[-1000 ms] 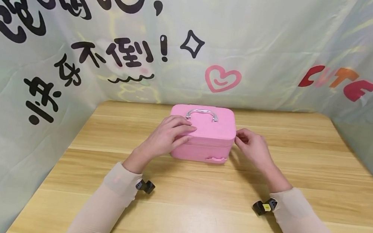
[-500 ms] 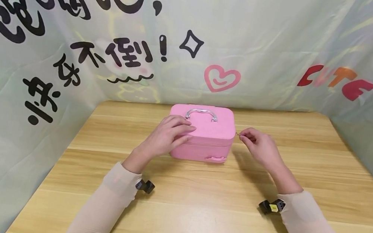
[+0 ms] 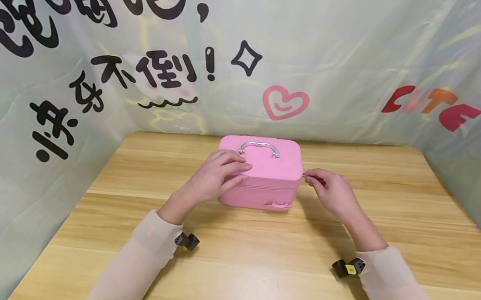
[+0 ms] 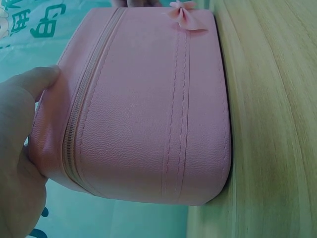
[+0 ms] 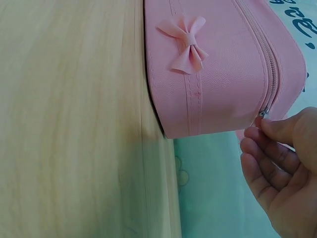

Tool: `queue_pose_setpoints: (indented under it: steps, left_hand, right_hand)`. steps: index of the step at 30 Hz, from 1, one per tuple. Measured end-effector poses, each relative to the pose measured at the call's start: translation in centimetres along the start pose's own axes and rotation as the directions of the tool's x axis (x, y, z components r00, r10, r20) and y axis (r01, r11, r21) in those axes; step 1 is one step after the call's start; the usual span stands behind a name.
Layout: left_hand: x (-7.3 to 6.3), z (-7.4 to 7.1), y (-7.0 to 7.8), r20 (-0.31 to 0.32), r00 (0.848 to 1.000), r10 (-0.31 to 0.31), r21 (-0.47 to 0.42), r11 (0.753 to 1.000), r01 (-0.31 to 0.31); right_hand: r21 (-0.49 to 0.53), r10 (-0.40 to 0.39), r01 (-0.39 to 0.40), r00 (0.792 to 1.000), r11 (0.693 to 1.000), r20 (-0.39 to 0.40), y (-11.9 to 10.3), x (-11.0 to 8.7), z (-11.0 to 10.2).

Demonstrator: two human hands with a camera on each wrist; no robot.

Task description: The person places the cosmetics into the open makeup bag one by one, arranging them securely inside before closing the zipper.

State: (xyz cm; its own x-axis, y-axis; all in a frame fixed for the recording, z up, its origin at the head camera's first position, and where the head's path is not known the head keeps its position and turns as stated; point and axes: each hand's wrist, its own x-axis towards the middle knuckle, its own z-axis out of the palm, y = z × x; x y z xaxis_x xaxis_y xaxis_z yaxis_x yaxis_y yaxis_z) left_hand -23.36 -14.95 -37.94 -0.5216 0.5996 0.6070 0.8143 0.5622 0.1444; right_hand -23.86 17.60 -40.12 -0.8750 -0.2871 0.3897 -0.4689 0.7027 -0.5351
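A pink cosmetic case (image 3: 262, 196) with a silver handle (image 3: 261, 146) on its lid stands on the wooden table, lid down. My left hand (image 3: 216, 174) rests on the lid's left front, fingers lying over the top and thumb against the front edge. In the left wrist view the thumb presses on the lid above the zipper (image 4: 74, 119), and the other fingers are hidden. At the case's right side my right hand (image 3: 335, 190) pinches the zipper pull (image 5: 262, 115) between thumb and forefinger. Its other fingers are bent and hold nothing.
A pink bow (image 5: 189, 42) decorates the case's front, low on the right. Behind the table (image 3: 246, 266) and along both its sides hangs a pale printed cloth (image 3: 345, 58). Small black cameras sit on both wrists.
My right hand has shifted slightly right from the case's side, then a little back toward it, with the pull now showing at its fingertips. The left hand and the case have stayed put.
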Motion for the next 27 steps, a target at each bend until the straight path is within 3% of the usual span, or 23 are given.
queue_pose_setpoints:
  steps: [8,16,27]
  left_hand:
    - [0.1,0.1,0.1,-0.009,1.0,-0.012,0.009,1.0,0.012]
    - [0.2,0.2,0.5,-0.029,0.998,-0.047,0.038,0.998,0.048]
    - [0.1,0.1,0.7,-0.022,0.997,-0.078,0.048,0.996,0.079]
  right_hand:
    - [0.012,-0.045,0.045,0.998,0.999,-0.05,0.0,-0.2,-0.5]
    - [-0.001,-0.078,0.078,0.997,0.997,-0.019,-0.8,-0.7,-1.2]
    - [-0.037,-0.179,0.177,0.983,0.984,-0.041,-1.4,-2.1,-1.4]
